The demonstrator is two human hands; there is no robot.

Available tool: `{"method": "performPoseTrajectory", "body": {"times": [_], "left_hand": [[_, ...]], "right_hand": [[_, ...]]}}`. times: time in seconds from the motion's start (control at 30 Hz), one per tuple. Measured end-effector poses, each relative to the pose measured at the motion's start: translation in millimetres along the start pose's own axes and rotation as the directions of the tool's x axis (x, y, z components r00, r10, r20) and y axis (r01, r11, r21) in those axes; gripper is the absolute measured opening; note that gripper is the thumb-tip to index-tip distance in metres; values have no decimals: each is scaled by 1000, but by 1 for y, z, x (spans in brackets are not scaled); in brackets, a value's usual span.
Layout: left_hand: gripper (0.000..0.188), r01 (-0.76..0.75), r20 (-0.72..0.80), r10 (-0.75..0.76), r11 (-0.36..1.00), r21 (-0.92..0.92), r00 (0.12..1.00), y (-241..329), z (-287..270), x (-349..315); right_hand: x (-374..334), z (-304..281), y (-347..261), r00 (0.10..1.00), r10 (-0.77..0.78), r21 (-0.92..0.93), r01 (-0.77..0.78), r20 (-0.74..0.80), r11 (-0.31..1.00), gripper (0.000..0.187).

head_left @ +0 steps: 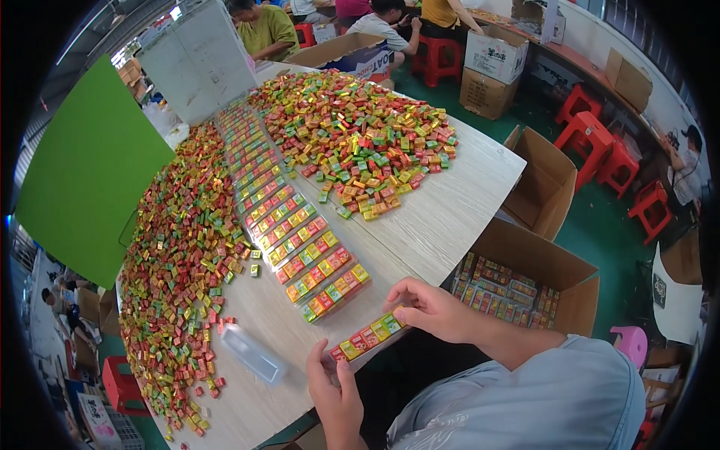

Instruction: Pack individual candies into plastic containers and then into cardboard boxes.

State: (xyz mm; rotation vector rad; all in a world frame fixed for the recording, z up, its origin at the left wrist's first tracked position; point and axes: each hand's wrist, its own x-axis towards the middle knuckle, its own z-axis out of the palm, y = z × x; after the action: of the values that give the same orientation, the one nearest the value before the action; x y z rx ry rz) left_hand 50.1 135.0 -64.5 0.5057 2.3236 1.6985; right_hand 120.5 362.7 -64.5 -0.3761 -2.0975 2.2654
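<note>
Both hands, left hand (335, 390) and right hand (429, 306), pinch the ends of a filled candy strip (367, 336), seemingly finishing it; next likely needs careful placing beside the filled rows (300, 240).

Glossy foil-wrapped candy cubes (360, 135) (shiny, crinkled), clear smooth plastic tray (253, 355), matt pale wood-grain table (442, 210), brown cardboard box (551, 262).

left hand (335, 394): bare, no glove, ring or watch visible; short plain nails.
right hand (430, 307): bare, likewise without glove or jewellery.
left forearm: uncovered where it shows at the near edge.
right forearm (510, 341): uncovered from wrist up to the sleeve.
sleeve (570, 356): short, pale grey-blue, plain hem, loose fit.
shirt (525, 409): same pale grey-blue soft fabric, creased in folds, no print, buttons or pockets visible; fills the near right.
</note>
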Motion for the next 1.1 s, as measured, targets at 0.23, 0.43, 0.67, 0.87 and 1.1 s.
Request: {"method": "performPoseTrajectory", "body": {"times": [0.23,0.43,0.67,0.87,1.1], "left_hand": [[43,10,49,-7,997,-71,999,11,4,-2],[42,22,29,-17,980,-197,999,19,7,-12],[29,116,167,-71,952,-282,983,11,6,-17],[38,0,-9,-5,886,-464,1000,14,32,-19],[38,-46,24,54,967,-252,998,-3,50,-23]], "right_hand": [[-9,0,-17,997,-70,-120,74,41,990,29],[-21,4,-19,988,-109,-188,128,111,974,29],[-31,8,-8,991,-82,-116,93,101,989,30],[-34,-2,-7,977,-195,-169,207,86,964,30],[-58,-13,19,974,-227,-52,227,6,972,28]]}}
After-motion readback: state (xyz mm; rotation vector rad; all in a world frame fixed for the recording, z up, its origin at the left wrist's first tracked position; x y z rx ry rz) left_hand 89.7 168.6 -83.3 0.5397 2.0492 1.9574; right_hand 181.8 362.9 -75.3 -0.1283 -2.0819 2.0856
